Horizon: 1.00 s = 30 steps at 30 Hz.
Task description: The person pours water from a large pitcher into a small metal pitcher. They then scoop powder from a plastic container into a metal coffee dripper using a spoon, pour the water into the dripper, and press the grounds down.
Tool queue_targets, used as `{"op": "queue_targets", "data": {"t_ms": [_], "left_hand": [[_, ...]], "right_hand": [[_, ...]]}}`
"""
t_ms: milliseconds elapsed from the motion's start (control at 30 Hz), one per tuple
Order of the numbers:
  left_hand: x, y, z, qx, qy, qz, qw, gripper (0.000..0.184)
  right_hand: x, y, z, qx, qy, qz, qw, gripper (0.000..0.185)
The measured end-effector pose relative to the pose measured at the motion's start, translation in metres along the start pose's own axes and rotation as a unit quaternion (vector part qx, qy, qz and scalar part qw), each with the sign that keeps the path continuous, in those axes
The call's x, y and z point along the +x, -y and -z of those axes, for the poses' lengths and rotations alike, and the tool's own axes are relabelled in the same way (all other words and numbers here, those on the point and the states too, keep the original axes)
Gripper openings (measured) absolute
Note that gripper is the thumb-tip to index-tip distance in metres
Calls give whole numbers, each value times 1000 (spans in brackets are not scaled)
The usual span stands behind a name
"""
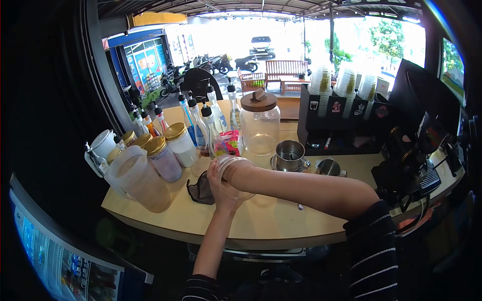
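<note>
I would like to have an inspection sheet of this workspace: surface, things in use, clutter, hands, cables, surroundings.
Surface: light counter, small white scrap near front
Things in use: clear jar, held up
Clutter: pump bottles, gold-lidded jars and plastic pitcher crowd the left
Hands: left hand grips jar; right hand inside, fingers hidden
Cables: possibly dark ones at right, too dark to confirm
Surroundings: motorcycles, wooden bench beyond counter

Opens onto a sunlit forecourt [231, 83] beneath corrugated roofing [251, 7]. Contains a slatted wooden bench [286, 68], parked motorcycles [219, 63] and a car [261, 46] beyond. Includes a pale, curved-edge counter [281, 220] against dim interior surroundings.
</note>
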<state>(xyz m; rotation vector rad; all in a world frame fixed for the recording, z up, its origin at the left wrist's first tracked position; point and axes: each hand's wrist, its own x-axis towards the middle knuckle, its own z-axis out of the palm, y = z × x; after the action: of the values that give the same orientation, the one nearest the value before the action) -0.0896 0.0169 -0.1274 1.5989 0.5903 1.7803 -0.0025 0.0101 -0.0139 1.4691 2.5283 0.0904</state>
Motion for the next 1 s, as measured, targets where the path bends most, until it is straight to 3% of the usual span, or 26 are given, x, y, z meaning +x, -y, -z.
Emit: {"op": "queue_targets", "data": {"t_ms": [67, 167, 233, 333, 433, 567, 633, 1000], "left_hand": [[-1, 2, 0, -38, -14, 29, 999, 116], [1, 8, 0, 83, -37, 12, 996, 114], [4, -7, -2, 175, -27, -47, 983, 105], [4, 0, 2, 257, -43, -60, 964, 104], [2, -4, 4, 214, -41, 9, 976, 102], [1, -4, 3, 243, -47, 18, 969, 103], [1, -4, 2, 252, -45, 22, 966, 101], [-1, -8, 0, 237, -50, 12, 970, 99]], "right_hand": [[-6, -2, 8, 10, -3, 5, 1000, 30], [-24, -8, 25, 9, -85, 82, 993, 22], [-36, -8, 43, 17, -74, 82, 994, 22], [-54, -14, 60, 58, -89, 103, 989, 19], [-78, -17, 86, 147, -88, 106, 979, 19], [-74, -31, 90, 78, -63, 103, 990, 30], [-79, -38, 94, 153, -44, 63, 985, 32], [-92, -87, 81, 310, -108, 70, 942, 26]]}}
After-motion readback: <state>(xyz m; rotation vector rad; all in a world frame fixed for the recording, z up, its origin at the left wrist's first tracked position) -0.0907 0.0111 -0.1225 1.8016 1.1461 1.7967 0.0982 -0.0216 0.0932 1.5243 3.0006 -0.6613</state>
